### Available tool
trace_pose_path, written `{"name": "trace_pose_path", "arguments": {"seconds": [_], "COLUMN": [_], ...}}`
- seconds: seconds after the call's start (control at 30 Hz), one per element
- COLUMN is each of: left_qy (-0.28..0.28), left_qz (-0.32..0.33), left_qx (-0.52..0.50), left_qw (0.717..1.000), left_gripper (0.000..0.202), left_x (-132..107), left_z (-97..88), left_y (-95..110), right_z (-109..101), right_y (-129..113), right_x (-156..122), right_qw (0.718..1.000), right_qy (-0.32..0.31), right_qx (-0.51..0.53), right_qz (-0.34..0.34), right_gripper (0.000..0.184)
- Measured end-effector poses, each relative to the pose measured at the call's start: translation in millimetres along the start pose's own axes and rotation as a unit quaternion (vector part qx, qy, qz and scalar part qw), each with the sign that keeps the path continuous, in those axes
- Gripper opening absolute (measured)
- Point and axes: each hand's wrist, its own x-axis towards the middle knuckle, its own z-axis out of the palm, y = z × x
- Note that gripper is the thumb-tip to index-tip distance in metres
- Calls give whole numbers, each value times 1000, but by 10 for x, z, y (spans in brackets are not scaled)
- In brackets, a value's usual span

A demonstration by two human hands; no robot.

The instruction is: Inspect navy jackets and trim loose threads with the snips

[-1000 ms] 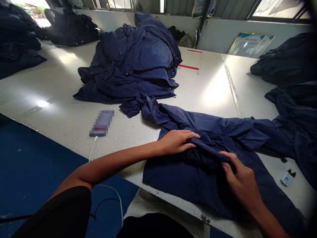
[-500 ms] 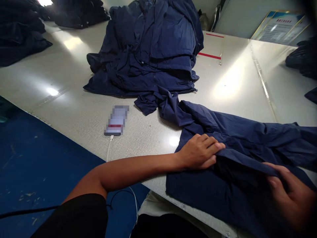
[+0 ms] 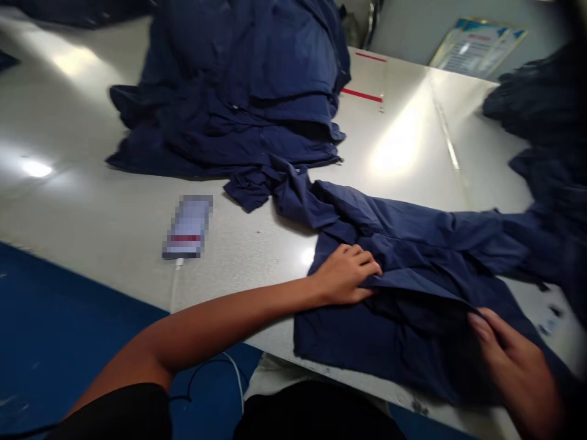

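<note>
A navy jacket [image 3: 376, 336] lies spread on the table, one sleeve stretched toward the pile behind it. My left hand [image 3: 348, 275] is closed over a raised edge of its cloth, fingertips tucked around the fold. At the lower right, my right hand [image 3: 518, 363] pinches the same edge between thumb and fingers, so the edge runs taut between both hands. Below that edge the cloth falls into dark shadow. The right fingers are partly hidden by the fabric.
A tall pile of navy jackets [image 3: 238, 91] stands at the back of the pale table [image 3: 238, 256]. A phone [image 3: 188, 226] on a white cable lies to the left. Dark garments [image 3: 545, 104] are heaped at the right. Framed notices [image 3: 477, 46] lean behind.
The view has swung to the right, so the pile and phone appear farther left and more of the right-hand heap shows. Both hands still hold the jacket's edge.
</note>
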Motion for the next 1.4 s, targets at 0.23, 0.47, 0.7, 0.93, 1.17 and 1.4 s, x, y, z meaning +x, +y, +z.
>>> {"name": "trace_pose_path", "arguments": {"seconds": [0.23,0.47,0.7,0.93,1.17,1.4], "left_qy": [23,-197,-82,5,31,97], "left_qz": [-7,-5,153,45,-168,-355], "left_qx": [-168,-56,69,55,-149,-462], "left_qw": [985,979,982,997,974,807], "left_gripper": [14,37,27,31,25,37], "left_x": [111,189,-73,-412,157,1158], "left_z": [-102,-524,-525,-290,-511,-434], "left_y": [-100,-100,183,251,134,-306], "right_z": [-206,-331,-268,-195,-183,196], "right_y": [-460,-293,-117,-15,-185,-559], "right_x": [-122,-199,-285,-386,-10,1388], "right_qw": [990,965,907,891,905,836], "right_qy": [-94,-162,-210,-158,-208,-253], "right_qx": [77,50,-66,-42,153,486], "right_qz": [-76,-199,-360,-424,-339,4], "right_gripper": [36,17,45,34,16,43]}}
